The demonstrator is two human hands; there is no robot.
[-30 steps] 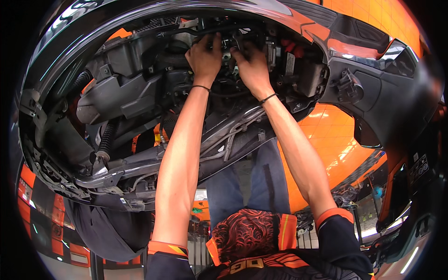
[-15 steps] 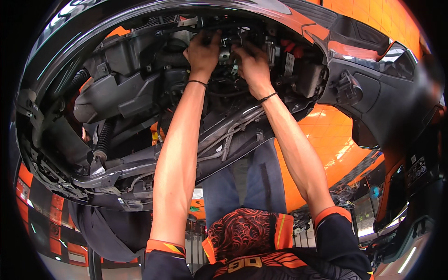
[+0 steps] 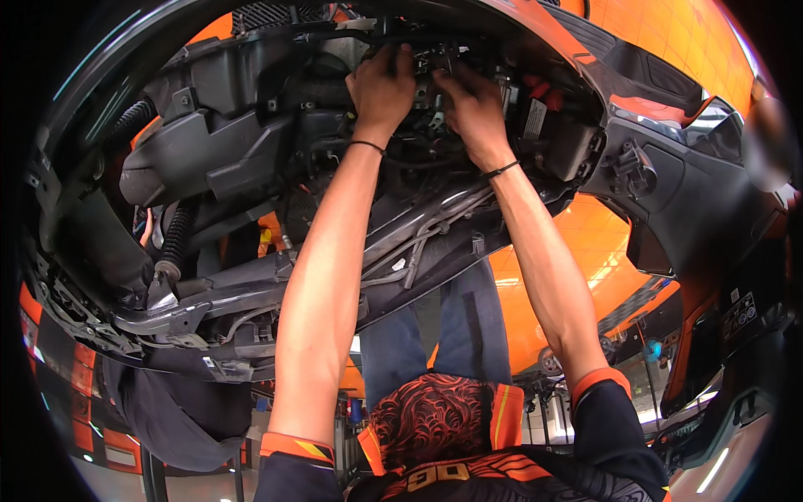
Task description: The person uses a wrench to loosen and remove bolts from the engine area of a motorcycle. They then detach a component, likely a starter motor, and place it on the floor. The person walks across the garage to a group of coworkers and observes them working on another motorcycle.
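Both forearms reach up into the open underseat bay of a dark vehicle body (image 3: 201, 159). My left hand (image 3: 381, 96) has its fingers bent among hoses and metal fittings at the top middle; what they grip is hidden. Just right of it, my right hand (image 3: 478, 113) curls its fingers at a small silver metal part (image 3: 443, 58), partly covered and too small to name. A red-capped component (image 3: 539, 90) and a black box (image 3: 565, 146) sit to the right of that hand, and a black molded housing (image 3: 184, 155) lies left.
A frame rail (image 3: 201, 301) crosses below the bay, beside a corrugated boot (image 3: 176, 238). A black side panel (image 3: 669, 167) is at the right. An orange tiled floor (image 3: 544, 251) shows beyond. A dark cloth-like cover (image 3: 176, 410) hangs lower left.
The view has shifted slightly, moving the bay and both hands a little right in the picture. Both hands stay among the same parts, with fingers slightly repositioned.
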